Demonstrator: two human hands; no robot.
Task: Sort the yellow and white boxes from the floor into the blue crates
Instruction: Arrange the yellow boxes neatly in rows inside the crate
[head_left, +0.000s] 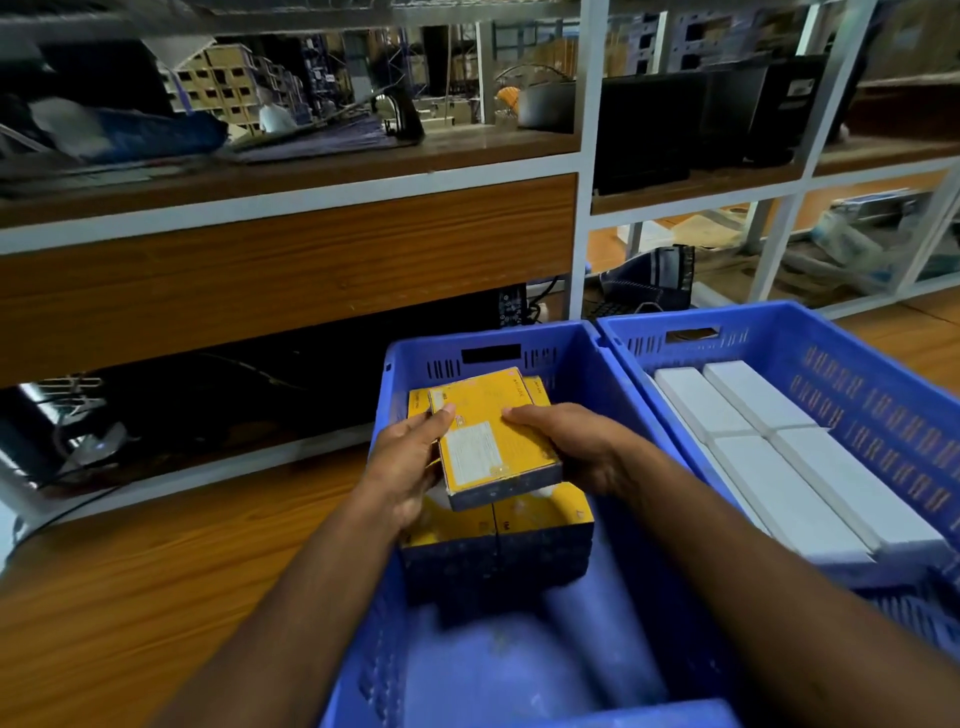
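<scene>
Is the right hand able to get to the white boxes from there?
Probably yes, once it lets go. The right hand grips a yellow box together with the left hand. The white boxes lie uncovered in the open crate just beside it.

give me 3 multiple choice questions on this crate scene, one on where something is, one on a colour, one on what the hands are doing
1. Where are the white boxes?
A. in the right crate
B. on the shelf
C. on the floor

2. What colour is the top of the box being held?
A. red
B. yellow
C. green

3. How is the held box carried?
A. left hand alone
B. resting free on the stack
C. both hands gripping its sides

Answers:
1 A, they lie in rows inside the right crate.
2 B, its top face is yellow with pale labels.
3 C, the left hand and right hand grip opposite sides above the left crate.
</scene>
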